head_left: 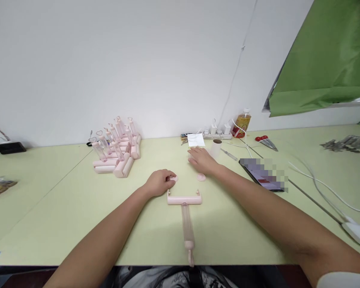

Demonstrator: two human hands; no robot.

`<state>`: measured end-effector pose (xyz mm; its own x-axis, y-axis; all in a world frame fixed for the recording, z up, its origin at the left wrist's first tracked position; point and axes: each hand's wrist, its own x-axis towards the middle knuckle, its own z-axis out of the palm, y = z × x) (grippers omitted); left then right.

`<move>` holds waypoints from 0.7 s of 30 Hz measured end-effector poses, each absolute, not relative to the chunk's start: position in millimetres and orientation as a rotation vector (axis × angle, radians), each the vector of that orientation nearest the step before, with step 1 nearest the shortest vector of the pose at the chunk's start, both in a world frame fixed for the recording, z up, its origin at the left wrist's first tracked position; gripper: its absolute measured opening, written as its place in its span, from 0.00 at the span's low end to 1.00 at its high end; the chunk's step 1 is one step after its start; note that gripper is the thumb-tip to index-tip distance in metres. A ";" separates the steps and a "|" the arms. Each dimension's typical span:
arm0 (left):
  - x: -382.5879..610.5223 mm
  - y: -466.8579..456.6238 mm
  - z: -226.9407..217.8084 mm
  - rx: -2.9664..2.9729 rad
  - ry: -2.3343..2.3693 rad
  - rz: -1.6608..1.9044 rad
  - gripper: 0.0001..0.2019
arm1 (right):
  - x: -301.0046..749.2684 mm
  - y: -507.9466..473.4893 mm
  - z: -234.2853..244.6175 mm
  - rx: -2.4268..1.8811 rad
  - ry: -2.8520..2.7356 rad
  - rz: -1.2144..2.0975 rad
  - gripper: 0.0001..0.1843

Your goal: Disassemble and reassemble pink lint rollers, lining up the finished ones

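Note:
A pink lint-roller frame (185, 199) with a long handle (188, 232) lies on the pale green table (63, 208) in front of me, without a roll. My left hand (159, 183) rests just above its left end, fingers curled on a small pink disc (174, 179). My right hand (200, 159) lies flat farther back, fingers stretched out toward a white paper roll (216, 148). A second pink disc (201, 177) lies beside that wrist.
A pile of assembled pink lint rollers (117, 150) stands at the back left. A power strip (217, 135), a bottle (242, 123), red-handled scissors (266, 142) and a phone (262, 174) are at the back right. White cables (324, 186) cross the right side. A green sheet (327, 64) hangs upper right.

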<state>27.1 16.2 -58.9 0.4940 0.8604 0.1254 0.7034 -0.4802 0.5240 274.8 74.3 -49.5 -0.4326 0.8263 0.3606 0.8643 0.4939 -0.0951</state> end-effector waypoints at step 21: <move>26.9 22.0 -65.7 2.082 1.102 0.819 0.13 | 228.2 -8.2 -27.7 -1.455 -2.727 0.275 0.24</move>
<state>26.9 22.0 -65.7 0.4552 0.8611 0.2266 0.4647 -0.4469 0.7644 228.2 -8.2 -27.7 -0.5596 0.8273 -0.0491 0.8205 0.5447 -0.1735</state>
